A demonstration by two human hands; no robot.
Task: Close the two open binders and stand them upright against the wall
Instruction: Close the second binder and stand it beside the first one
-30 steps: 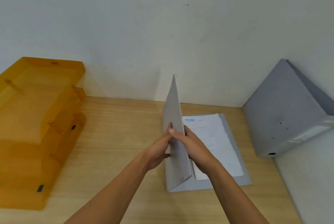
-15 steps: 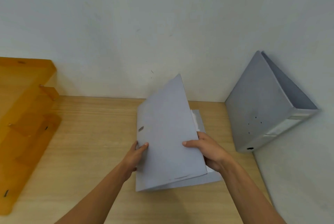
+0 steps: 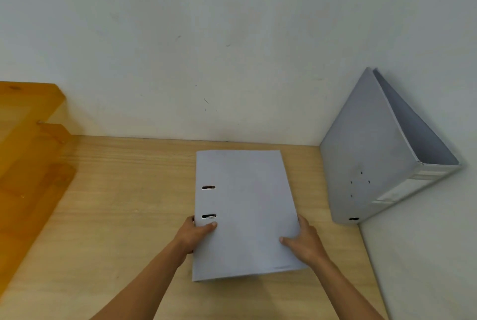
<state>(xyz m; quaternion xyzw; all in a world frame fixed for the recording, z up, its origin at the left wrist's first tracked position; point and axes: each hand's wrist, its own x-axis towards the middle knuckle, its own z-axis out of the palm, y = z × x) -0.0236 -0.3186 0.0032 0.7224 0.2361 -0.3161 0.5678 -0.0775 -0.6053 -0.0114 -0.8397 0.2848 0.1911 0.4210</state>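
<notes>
A grey binder (image 3: 245, 206) lies flat and closed on the wooden desk (image 3: 124, 203), its cover up, two slots near its left edge. My left hand (image 3: 195, 233) grips its left edge near the front, thumb on the cover. My right hand (image 3: 303, 241) holds its right edge, thumb on top. A second grey binder (image 3: 369, 154) stands closed in the right corner, tilted and leaning against the right wall, spine toward me.
An orange stacked letter tray (image 3: 31, 154) fills the desk's left side. White walls bound the desk at the back (image 3: 206, 61) and on the right (image 3: 426, 255). Bare wood lies between the tray and the flat binder.
The cover, upright a second ago, has swung down to the right and now lies flat over the pages. Both hands moved to the binder's side edges. The view shifted right.
</notes>
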